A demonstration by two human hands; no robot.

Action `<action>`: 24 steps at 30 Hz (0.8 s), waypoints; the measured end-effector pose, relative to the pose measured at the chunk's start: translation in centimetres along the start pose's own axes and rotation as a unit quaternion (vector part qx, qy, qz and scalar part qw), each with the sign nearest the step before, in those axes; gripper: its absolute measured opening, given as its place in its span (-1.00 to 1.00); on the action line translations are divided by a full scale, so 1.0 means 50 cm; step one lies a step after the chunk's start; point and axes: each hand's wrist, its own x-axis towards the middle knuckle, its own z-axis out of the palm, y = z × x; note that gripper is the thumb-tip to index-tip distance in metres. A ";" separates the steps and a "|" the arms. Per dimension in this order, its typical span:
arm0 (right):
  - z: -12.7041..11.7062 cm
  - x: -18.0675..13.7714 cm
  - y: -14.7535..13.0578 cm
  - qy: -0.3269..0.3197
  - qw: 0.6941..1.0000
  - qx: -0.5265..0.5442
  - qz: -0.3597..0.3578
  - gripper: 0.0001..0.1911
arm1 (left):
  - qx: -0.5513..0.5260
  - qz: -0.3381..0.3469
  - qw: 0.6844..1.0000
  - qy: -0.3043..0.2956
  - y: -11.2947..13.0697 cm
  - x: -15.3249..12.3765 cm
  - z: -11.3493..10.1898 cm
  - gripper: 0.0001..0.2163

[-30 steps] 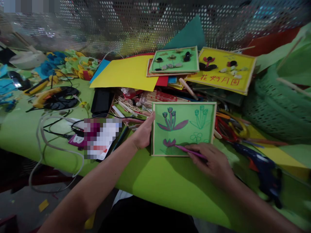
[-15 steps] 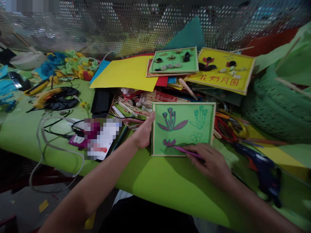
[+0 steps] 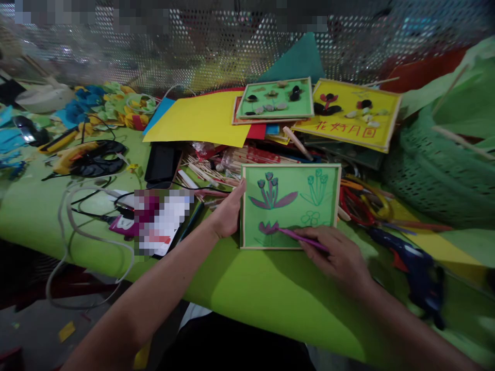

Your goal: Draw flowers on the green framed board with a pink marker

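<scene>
My left hand point(image 3: 229, 212) grips the left edge of a green picture board point(image 3: 288, 206) with a thin pale wooden frame, tilted up on the table. Drawn flowers cover the board: a purple-filled one at upper left, green outlines on the right, and a partly purple one at lower left. In my right hand point(image 3: 340, 252), closed around it, is a purple pen point(image 3: 305, 239). Its tip is at the right side of the lower-left flower. My right hand hides the board's lower right corner.
Behind the board lie wooden sticks point(image 3: 204, 170), yellow card point(image 3: 201, 117) and two framed pebble pictures. On the right are a blue glue gun point(image 3: 415, 273), red-handled pliers point(image 3: 353, 206) and a green basket point(image 3: 441, 165). A phone point(image 3: 166, 221) and cables lie left.
My right hand and the pen have shifted slightly right, with the pen tip a little higher beside the lower-left flower. My left hand keeps its hold on the board.
</scene>
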 end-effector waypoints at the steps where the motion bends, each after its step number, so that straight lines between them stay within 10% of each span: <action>1: 0.001 0.000 0.000 -0.001 1.000 -0.002 0.000 -0.81 | 0.000 0.000 1.000 0.002 0.000 0.000 0.000 -0.44; 24: -0.003 0.007 -0.001 -0.010 0.999 -0.015 0.028 -0.78 | 0.009 0.010 0.999 -0.039 -0.001 -0.001 0.002 -0.42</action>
